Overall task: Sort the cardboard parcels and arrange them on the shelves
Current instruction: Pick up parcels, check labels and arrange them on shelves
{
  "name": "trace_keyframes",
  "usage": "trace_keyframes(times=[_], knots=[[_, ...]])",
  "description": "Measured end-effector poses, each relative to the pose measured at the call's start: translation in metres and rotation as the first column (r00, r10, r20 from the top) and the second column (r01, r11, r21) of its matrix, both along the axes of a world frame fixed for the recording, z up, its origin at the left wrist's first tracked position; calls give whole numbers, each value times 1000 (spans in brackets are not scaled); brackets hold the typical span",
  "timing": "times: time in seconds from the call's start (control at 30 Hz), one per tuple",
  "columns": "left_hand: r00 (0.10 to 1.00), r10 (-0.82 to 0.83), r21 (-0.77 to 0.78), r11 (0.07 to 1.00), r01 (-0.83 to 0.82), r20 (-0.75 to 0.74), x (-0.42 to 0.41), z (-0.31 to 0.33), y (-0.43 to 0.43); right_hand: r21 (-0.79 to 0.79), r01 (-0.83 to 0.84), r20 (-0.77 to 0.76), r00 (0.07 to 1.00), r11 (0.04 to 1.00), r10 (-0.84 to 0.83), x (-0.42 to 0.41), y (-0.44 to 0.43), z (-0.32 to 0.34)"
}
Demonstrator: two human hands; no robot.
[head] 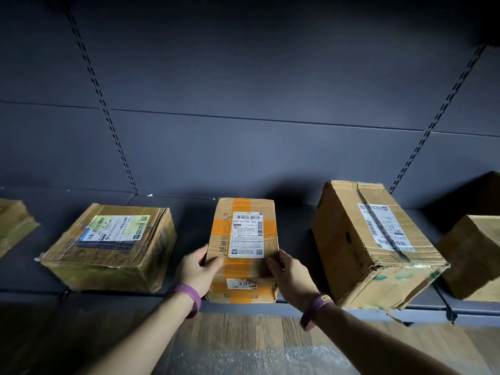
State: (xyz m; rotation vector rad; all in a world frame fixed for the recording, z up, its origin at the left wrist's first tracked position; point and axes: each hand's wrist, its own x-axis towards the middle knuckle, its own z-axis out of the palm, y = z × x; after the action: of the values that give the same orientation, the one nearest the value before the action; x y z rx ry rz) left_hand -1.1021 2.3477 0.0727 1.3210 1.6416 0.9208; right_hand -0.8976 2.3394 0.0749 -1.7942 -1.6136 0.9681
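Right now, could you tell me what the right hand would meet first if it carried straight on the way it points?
The orange-taped parcel: the right hand grips its near right corner. Behind it the dark back panel seems next, though depth is unclear.

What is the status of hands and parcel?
Left hand, right hand grip orange-taped brown cardboard parcel at its sides. Parcel on dark grey shelf. Flat brown box left, tall brown box right, both apart.

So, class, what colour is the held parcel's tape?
Orange tape on the parcel; head view.
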Motion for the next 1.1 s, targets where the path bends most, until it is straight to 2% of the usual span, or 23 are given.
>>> trace_keyframes(times=[0.17, 0.27, 0.33, 0.43, 0.53, 0.6, 0.77, 0.8, 0.87, 0.93, 1.1], knots=[[997, 18, 16, 1000, -17, -81, 1, -1, 3, -51, -13, 18, 1000, 999, 14, -3, 1, 8], [969, 85, 167, 985, -46, -232, 13, 15, 5, -20, 37, 83, 996, 999, -35, 4, 7, 30], [981, 31, 184, 983, 5, -194, 37, 31, 2, 18, 109, 117, 987, 994, -110, 15, 4, 52], [993, -93, 167, 980, 105, -76, 84, 54, -1, 94, 127, 240, 960, 987, -146, 45, -6, 79], [980, -200, 97, 975, 201, -25, 131, 69, -4, 149, 158, 302, 933, 976, -198, 91, -20, 95], [963, -262, 53, 964, 259, 62, 165, 73, -8, 171, 189, 332, 913, 967, -238, 129, -26, 101], [968, -252, -75, 965, 250, -16, 244, 73, -13, 170, 192, 546, 798, 967, -254, 218, -34, 82], [972, -234, -107, 967, 232, -11, 258, 73, -16, 144, 209, 506, 825, 967, -253, 233, -35, 74], [981, -192, -142, 972, 188, -14, 283, 68, -20, 54, 237, 317, 917, 970, -241, 255, -34, 63], [991, -130, -152, 980, 126, -15, 296, 59, -21, -37, 193, 139, 973, 981, -186, 266, -34, 57], [999, 8, -147, 989, -2, 34, 310, 54, -27, -69, 131, 16, 991, 989, -130, 275, -35, 48]])
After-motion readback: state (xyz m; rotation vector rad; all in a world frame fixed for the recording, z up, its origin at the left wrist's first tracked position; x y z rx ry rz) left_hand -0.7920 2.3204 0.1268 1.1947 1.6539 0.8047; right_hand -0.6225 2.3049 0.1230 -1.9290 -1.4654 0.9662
